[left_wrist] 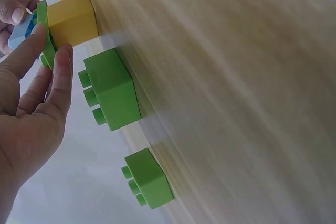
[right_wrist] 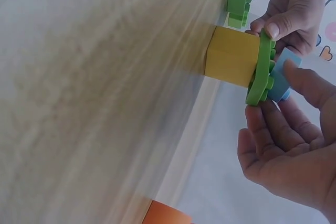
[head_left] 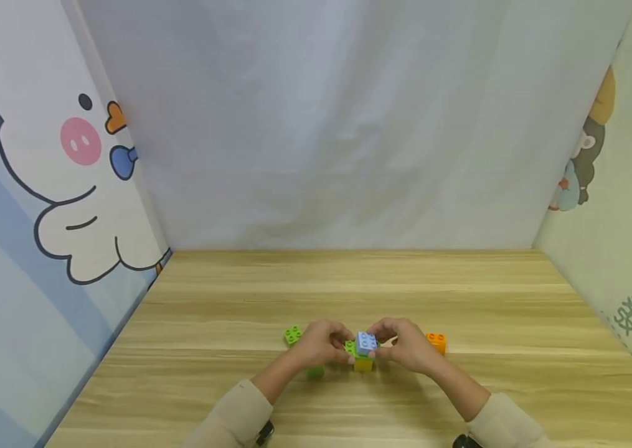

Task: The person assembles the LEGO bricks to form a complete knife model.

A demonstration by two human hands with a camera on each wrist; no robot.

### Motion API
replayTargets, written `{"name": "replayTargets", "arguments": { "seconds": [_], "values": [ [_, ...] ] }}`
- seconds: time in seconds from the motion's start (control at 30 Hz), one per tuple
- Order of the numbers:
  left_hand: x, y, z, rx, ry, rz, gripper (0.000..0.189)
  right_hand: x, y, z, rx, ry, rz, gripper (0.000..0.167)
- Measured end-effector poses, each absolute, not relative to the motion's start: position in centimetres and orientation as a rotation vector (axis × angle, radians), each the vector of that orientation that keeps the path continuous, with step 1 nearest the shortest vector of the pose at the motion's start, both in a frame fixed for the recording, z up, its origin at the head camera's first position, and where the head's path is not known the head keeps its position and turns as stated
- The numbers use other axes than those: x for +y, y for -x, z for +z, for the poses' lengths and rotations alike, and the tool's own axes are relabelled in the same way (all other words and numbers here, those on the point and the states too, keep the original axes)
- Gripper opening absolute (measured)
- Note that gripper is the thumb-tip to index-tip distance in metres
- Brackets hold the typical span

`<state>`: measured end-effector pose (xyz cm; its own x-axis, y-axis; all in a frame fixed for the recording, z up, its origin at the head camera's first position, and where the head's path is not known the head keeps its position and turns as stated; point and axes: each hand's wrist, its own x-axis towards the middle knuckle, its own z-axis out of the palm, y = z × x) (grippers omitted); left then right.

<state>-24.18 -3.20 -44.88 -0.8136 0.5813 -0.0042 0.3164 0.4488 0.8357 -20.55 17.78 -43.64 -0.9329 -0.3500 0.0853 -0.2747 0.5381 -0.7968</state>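
A yellow brick point(right_wrist: 233, 55) stands on the wooden table with a thin green plate point(right_wrist: 257, 80) on its top. A light blue brick point(head_left: 365, 343) sits over the green plate's studs, slightly askew; whether it is fully seated I cannot tell. My left hand point(head_left: 318, 342) pinches the green plate at its left end, thumb on the near side. From the other side my right hand point(head_left: 408, 345) holds the light blue brick between thumb and fingers, some fingertips close to the plate's right end.
Left of the stack, two green bricks stand apart on the table: a nearer one point(left_wrist: 111, 90) and another point(left_wrist: 149, 178) farther out. An orange brick point(head_left: 436, 342) lies just beyond my right hand. A pale curtain point(head_left: 349, 124) hangs behind the table point(head_left: 226, 280), with cartoon-printed panels at both sides.
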Motion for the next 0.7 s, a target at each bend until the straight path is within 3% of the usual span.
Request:
{"name": "replayTargets", "arguments": {
  "seconds": [0.7],
  "values": [
    [-3.17, 24.63, -45.61, 2.417, -0.751, 1.313, 0.032, 17.18, 20.75, -44.1, 2.83, 0.657, -1.165, 0.022]
  ]
}}
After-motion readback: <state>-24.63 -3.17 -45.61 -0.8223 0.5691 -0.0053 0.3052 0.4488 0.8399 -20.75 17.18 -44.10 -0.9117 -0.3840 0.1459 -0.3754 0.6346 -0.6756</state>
